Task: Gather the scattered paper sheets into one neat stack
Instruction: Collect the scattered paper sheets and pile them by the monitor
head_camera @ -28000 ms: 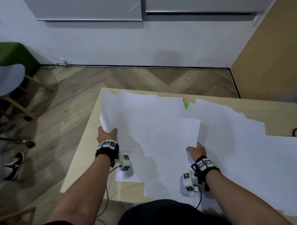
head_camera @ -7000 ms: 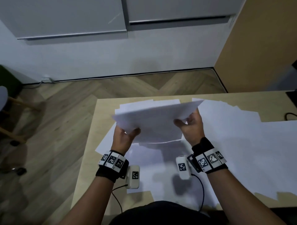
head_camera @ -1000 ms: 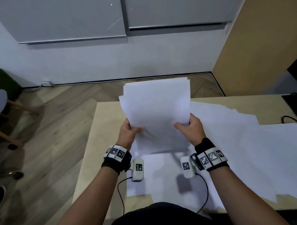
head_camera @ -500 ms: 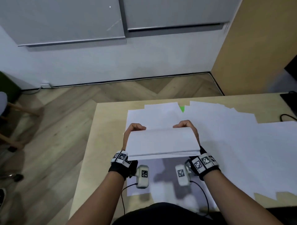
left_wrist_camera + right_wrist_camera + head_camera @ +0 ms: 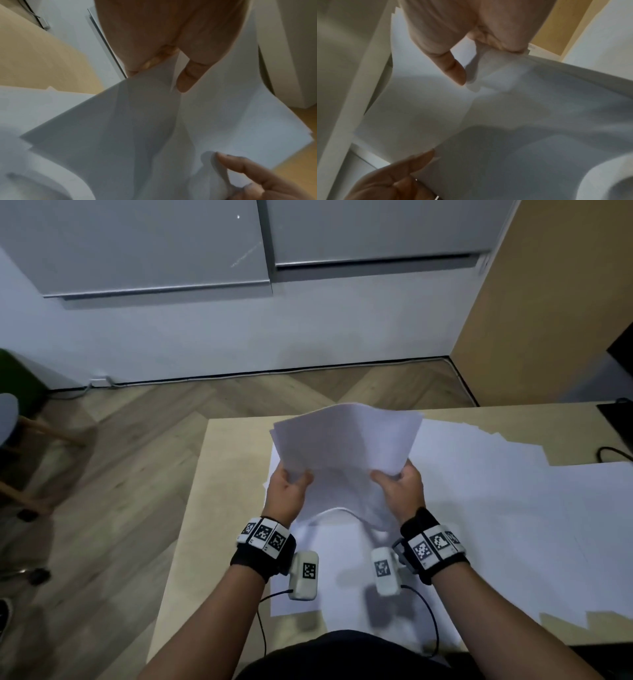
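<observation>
White paper, the gathered bundle (image 5: 346, 453), is pinched by the left hand (image 5: 287, 491) and right hand (image 5: 399, 489) above the table's (image 5: 219, 474) left end, probably for squaring; loose sheets (image 5: 513, 508) cover the rest.

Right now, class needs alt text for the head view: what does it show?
Both hands, left hand and right hand, grip a bent bundle of white sheets above a wooden table. More loose sheets cover the table.

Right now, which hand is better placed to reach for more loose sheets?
Right. The right hand holds the held stack on the side where most loose sheets lie; the left hand could hold it alone.
</observation>
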`<state>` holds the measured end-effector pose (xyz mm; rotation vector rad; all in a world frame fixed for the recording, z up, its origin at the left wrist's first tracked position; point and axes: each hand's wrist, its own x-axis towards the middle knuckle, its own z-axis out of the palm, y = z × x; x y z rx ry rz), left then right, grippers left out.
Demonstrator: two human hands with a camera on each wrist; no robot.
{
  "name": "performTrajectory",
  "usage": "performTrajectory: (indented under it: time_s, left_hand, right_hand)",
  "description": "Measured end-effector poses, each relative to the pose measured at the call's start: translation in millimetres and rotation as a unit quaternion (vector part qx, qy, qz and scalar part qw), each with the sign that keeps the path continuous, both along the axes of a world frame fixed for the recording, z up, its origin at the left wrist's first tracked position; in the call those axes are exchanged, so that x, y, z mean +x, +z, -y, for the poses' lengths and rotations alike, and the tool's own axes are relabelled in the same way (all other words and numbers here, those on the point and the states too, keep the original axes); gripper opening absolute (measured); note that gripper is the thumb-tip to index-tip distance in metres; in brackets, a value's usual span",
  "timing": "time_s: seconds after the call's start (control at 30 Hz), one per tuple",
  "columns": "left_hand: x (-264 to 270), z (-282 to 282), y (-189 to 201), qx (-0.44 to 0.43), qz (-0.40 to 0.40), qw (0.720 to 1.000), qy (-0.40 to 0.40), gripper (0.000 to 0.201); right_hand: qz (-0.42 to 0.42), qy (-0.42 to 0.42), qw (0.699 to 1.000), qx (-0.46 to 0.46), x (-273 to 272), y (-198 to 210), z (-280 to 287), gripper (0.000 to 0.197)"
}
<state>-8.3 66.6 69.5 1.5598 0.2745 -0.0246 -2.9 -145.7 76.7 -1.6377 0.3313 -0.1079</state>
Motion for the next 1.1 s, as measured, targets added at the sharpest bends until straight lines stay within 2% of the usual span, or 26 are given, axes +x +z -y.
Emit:
performTrajectory:
  time_s: [0.13, 0.23, 0.33, 0.37, 0.53, 0.63, 0.73, 0.87, 0.97, 1.1]
  left_hand:
    - [-3, 1, 5, -0.036, 0.052, 0.997, 0.042, 0.043]
    - [-9, 3, -7, -0.025, -0.005, 0.999, 0.041, 0.049]
    - [-9, 7, -18, -0.027, -0.062, 0.997, 0.036, 0.036]
    - [-8, 7, -16, -0.025, -0.060, 0.997, 0.038, 0.030]
    - [-4, 3, -1, -0.083, -0.011, 0.996, 0.042, 0.039]
    - [-6, -1, -14, -0.054, -0.043, 0.998, 0.012, 0.043]
    - [-10, 0, -28, -0.032, -0.098, 0.995, 0.004, 0.040]
    - [-11, 0, -26, -0.035, -0.097, 0.994, 0.016, 0.027]
    - [-14, 3, -26, -0.059, -0.102, 0.993, 0.016, 0.034]
    - [-17, 8, -36, -0.063, -0.150, 0.986, 0.043, 0.041]
  right_hand:
    - [0.045, -0.011, 0.999, 0.014, 2, 2, 7, 0.032]
    - [-0.025, 0.004, 1.000, -0.018, 0, -20, 11, 0.029]
    - [-0.083, 0.015, 0.996, -0.028, -4, -32, 8, 0.025]
    - [-0.078, 0.010, 0.996, -0.036, -3, -29, 7, 0.025]
    - [-0.010, -0.024, 0.999, -0.018, 0, -11, 7, 0.026]
    - [-0.070, -0.007, 0.997, 0.022, -2, -25, 6, 0.025]
    - [-0.145, 0.011, 0.989, 0.006, -3, -44, 2, 0.021]
    - [-0.133, -0.005, 0.991, -0.020, 1, -43, 5, 0.020]
    - [-0.129, -0.011, 0.991, -0.015, 0, -42, 5, 0.024]
    - [-0.179, 0.040, 0.981, -0.058, -5, -47, 0, 0.021]
